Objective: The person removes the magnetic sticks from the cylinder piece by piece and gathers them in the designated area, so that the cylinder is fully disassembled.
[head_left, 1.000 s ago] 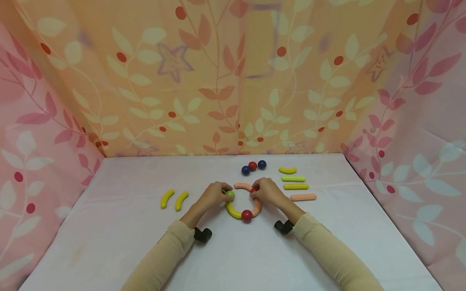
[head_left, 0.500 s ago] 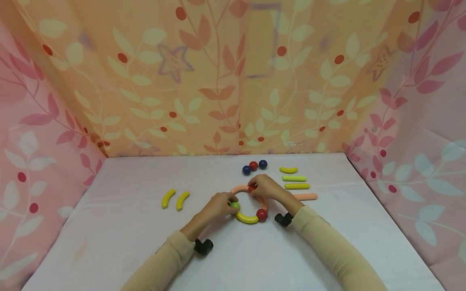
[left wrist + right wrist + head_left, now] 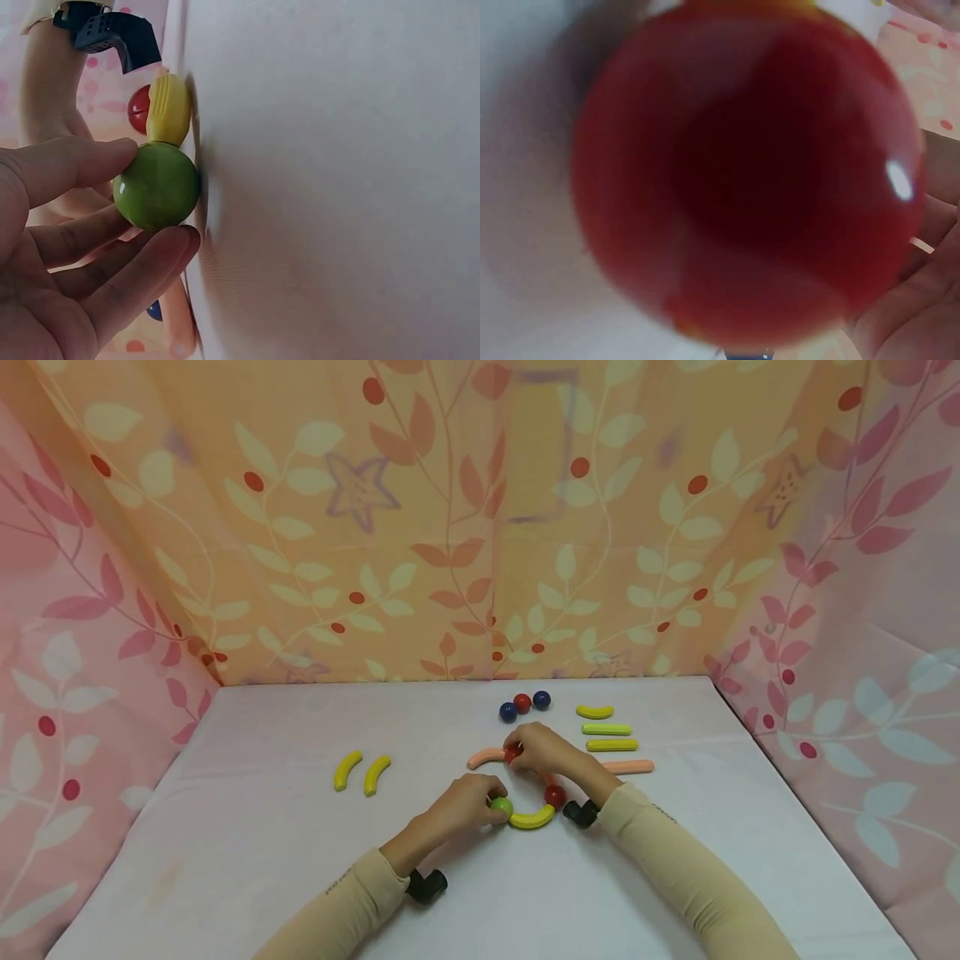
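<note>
My left hand (image 3: 467,803) pinches a green ball (image 3: 157,186) between thumb and fingertips. A curved yellow stick (image 3: 532,820) joins the green ball to a red ball (image 3: 555,797), which looms large in the right wrist view. From that ball a curved pink stick (image 3: 550,779), partly hidden by my right hand (image 3: 549,750), runs up to a second red ball (image 3: 513,755). My right hand's fingertips grip this second ball. Another curved pink stick (image 3: 486,757) reaches left from it with a loose end. Together the pieces form a ring with a gap on the left.
Two blue balls and one red ball (image 3: 522,702) lie at the back. To their right are a short curved yellow stick (image 3: 595,712) and straight green, yellow and pink sticks (image 3: 628,767). Two curved yellow sticks (image 3: 347,771) rest at left. Patterned curtains surround the white table (image 3: 225,860).
My left hand has drawn the green ball toward me and to the right. The lower red ball and yellow stick swung right. The gap between green ball and pink end has widened.
</note>
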Demonstrator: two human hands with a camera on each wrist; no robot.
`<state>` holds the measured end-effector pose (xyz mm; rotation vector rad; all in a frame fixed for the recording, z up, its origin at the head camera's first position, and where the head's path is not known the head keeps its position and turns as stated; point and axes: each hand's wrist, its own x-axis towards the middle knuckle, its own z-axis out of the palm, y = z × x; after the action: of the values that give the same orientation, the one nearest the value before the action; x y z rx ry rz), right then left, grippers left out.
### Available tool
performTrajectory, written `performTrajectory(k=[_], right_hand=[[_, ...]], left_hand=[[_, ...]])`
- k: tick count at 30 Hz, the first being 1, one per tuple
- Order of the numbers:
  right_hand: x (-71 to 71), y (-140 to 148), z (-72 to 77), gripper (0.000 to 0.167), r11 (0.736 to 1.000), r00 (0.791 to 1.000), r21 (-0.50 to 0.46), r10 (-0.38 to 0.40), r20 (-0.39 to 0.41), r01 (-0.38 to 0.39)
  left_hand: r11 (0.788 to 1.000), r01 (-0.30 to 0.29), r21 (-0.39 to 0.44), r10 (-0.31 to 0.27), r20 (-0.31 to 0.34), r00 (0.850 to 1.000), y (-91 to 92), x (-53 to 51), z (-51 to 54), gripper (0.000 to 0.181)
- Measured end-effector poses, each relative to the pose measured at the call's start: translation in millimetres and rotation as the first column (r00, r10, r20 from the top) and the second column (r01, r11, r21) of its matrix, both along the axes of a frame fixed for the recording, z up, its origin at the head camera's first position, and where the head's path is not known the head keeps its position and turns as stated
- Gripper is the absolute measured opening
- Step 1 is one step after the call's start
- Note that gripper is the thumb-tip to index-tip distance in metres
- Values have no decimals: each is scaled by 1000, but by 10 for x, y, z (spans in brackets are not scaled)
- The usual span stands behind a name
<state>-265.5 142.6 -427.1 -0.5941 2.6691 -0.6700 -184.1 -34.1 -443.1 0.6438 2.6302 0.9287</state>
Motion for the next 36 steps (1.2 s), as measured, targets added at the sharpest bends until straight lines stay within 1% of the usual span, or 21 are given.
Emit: performTrajectory(k=[3, 6, 9, 11, 14, 16, 18, 21, 24, 26, 30, 34, 36], right_hand=[[23, -16, 10, 33, 1000, 1000, 4, -3, 13, 3], [41, -28, 28, 37, 1000, 1000, 25, -11, 13, 11], [46, -31, 31, 38, 999, 1000, 50, -6, 0, 6], [41, -29, 25, 37, 998, 1000, 60, -1, -8, 2], [28, -23, 10, 34, 998, 1000, 62, 9, -24, -8], [22, -20, 4, 33, 998, 1000, 58, 12, -28, -11], [22, -18, 3, 33, 999, 1000, 51, 9, -23, -8], [29, -17, 7, 34, 999, 1000, 45, -2, -6, 2], [37, -19, 10, 35, 999, 1000, 45, -7, 0, 7], [43, -23, 11, 35, 999, 1000, 45, -9, 3, 9], [46, -33, 16, 34, 999, 1000, 41, -19, 13, 19], [43, -36, 11, 34, 999, 1000, 38, -25, 17, 25], [44, -35, 12, 33, 999, 1000, 36, -25, 15, 24]], left_hand=[[1000, 2, 2, -2, -8, 1000, 2, 12, -4, 28], [1000, -2, 6, 2, 4, 1000, 0, 12, -12, 28], [1000, -8, 11, 8, 16, 1000, -14, -9, -11, 29], [1000, -17, 18, 17, 17, 1000, -30, -45, 4, 30], [998, -58, 29, 58, 17, 998, -68, -128, 57, 29], [994, -108, 35, 108, 13, 994, -95, -203, 99, 27], [985, -165, 44, 165, 16, 986, -127, -289, 130, 25], [968, -247, 48, 246, 18, 969, -159, -426, 135, 25], [958, -284, 44, 282, 37, 959, -168, -550, 104, 26], [959, -281, 30, 280, 46, 959, -158, -617, 79, 28], [970, -244, -13, 244, 45, 969, -107, -708, 37, 29], [975, -217, -46, 218, 23, 976, -45, -737, 8, 33], [976, -209, -55, 210, 9, 978, -21, -739, -4, 32]])
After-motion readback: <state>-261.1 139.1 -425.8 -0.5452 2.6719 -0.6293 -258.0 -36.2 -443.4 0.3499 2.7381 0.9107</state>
